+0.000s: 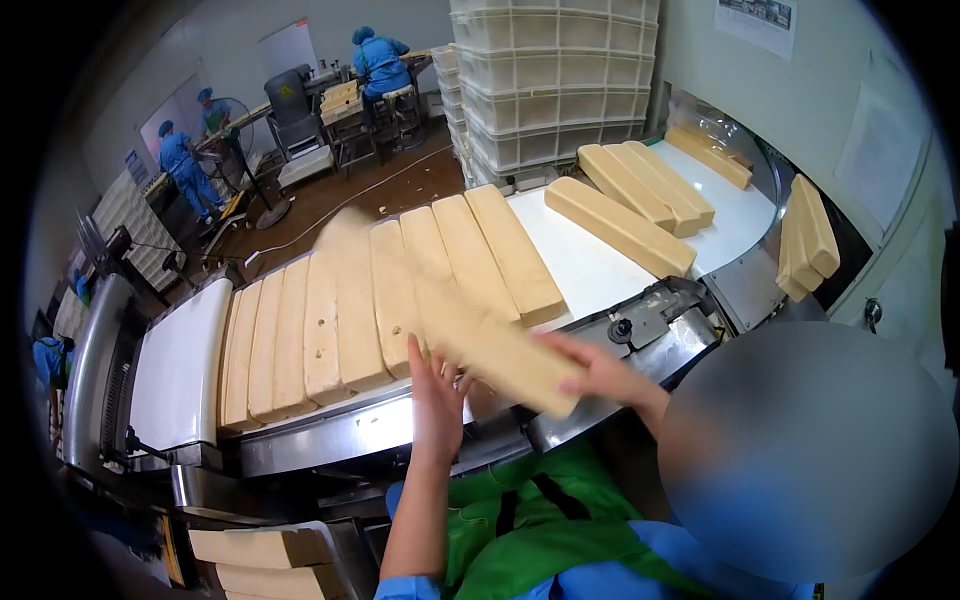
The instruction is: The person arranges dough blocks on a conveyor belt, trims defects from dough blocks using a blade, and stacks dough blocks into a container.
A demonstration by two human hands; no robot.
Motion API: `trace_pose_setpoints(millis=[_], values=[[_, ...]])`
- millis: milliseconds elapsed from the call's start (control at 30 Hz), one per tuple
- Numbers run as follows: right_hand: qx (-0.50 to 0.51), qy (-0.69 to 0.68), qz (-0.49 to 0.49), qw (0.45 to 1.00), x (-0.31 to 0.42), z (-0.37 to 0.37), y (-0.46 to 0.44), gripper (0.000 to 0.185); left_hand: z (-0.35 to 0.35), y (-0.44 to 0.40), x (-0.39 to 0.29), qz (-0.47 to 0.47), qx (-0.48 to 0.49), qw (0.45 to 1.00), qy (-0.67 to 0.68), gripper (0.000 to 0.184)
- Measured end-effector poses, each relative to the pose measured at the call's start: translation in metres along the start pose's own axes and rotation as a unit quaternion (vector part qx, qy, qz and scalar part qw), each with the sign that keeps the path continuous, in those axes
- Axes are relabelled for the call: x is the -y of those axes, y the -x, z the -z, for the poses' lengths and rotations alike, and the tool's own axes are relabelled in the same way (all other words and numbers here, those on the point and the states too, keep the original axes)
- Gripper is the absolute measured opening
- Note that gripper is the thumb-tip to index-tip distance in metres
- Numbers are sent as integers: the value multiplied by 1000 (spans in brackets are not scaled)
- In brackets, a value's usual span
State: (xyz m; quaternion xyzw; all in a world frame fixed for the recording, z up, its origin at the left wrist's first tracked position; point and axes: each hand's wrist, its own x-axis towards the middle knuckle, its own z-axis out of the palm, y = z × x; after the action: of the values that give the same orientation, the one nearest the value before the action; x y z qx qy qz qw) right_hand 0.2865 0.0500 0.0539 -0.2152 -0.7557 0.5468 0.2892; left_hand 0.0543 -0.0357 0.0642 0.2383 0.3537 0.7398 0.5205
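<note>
A long, pale yellow loaf-shaped block (pixel 500 350), smeared by motion, is tilted over the conveyor. My right hand (pixel 605 375) grips its near end. My left hand (pixel 437 400) is raised beside the block's underside with its fingers spread; whether they touch it I cannot tell. Behind and left of the hands, a row of similar blocks (pixel 290 330) lies side by side across the white conveyor belt (pixel 180 350). A few of them show small holes. More blocks (pixel 620 225) lie at angles farther right on the belt.
The conveyor's metal edge (pixel 340 430) runs in front of me. Stacked white crates (pixel 555 80) stand behind the belt. More blocks (pixel 808 240) lean at the far right, others (pixel 265 565) sit low left. Several people in blue work farther back. A grey blurred oval covers the lower right.
</note>
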Motion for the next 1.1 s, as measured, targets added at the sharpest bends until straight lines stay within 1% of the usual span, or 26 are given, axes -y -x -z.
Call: trace_pose_setpoints(millis=[33,67,100,133,167,200,233,267,333,400,467,533,567,600,633,667,733,767,800,833,867,900,967,1000,1067,1100], values=[[-2,-1,1,1000,-1,5,0,72,4,0,4,-39,-41,998,42,75],[2,73,-19,997,-4,17,-1,73,11,2,7,-80,-81,990,83,74],[9,146,-40,988,-7,33,-3,73,16,12,-1,-94,-160,977,105,69],[-139,258,-37,955,-13,60,-5,75,37,18,-7,-119,-146,979,82,70],[-284,361,-33,888,-22,101,-5,76,58,24,-12,-159,-143,972,95,73],[-345,472,-42,810,-42,151,-2,78,72,36,-20,-167,-157,963,142,72],[-319,513,-165,780,-37,181,4,83,95,48,-27,-165,-148,961,164,69],[-355,602,-142,701,-93,221,16,85,113,61,-33,-162,-158,954,198,69],[-345,595,-152,710,-109,246,20,81,140,85,-39,-186,-79,965,169,69],[-300,464,-153,819,-106,257,4,75,147,101,-43,-196,-84,962,170,69],[-303,450,-139,829,-104,255,-3,71,147,111,-48,-203,-88,960,171,69],[-292,498,-97,811,-104,256,-8,62,143,115,-49,-216,-83,967,106,67],[-291,496,-97,812,-104,259,-13,62,145,116,-47,-217,-83,967,104,67],[-292,303,-159,893,-101,266,-22,52,148,116,-44,-201,-88,971,92,65],[-279,95,-215,931,-99,269,-27,44,151,116,-41,-185,-92,975,80,62],[-281,91,-217,931,-102,265,-31,44,153,115,-38,-183,-91,976,77,62],[-310,-90,-327,888,-102,258,-39,37,152,110,-30,-147,-81,981,98,62],[-310,-23,-296,903,-121,260,-47,39,151,109,-24,-139,-124,976,115,63],[-313,47,-266,911,-144,264,-55,41,145,108,-21,-139,-121,976,115,63],[-341,11,-247,907,-154,253,-65,51,138,108,-17,-127,-132,976,117,64],[-338,163,-202,905,-142,220,-71,59,133,107,-14,-117,-144,976,118,64],[-326,311,-153,880,-119,179,-76,68,132,105,-10,-116,-143,976,119,64],[-282,471,-186,815,-89,121,-82,75,135,108,-5,-86,-130,981,116,66],[-282,468,-189,816,-93,111,-82,75,137,110,-3,-83,-132,981,112,66],[-294,400,-143,856,-100,100,-87,72,138,111,0,-80,-161,974,139,67],[-290,394,-118,864,-100,91,-90,69,137,110,0,-80,-159,974,139,67]])
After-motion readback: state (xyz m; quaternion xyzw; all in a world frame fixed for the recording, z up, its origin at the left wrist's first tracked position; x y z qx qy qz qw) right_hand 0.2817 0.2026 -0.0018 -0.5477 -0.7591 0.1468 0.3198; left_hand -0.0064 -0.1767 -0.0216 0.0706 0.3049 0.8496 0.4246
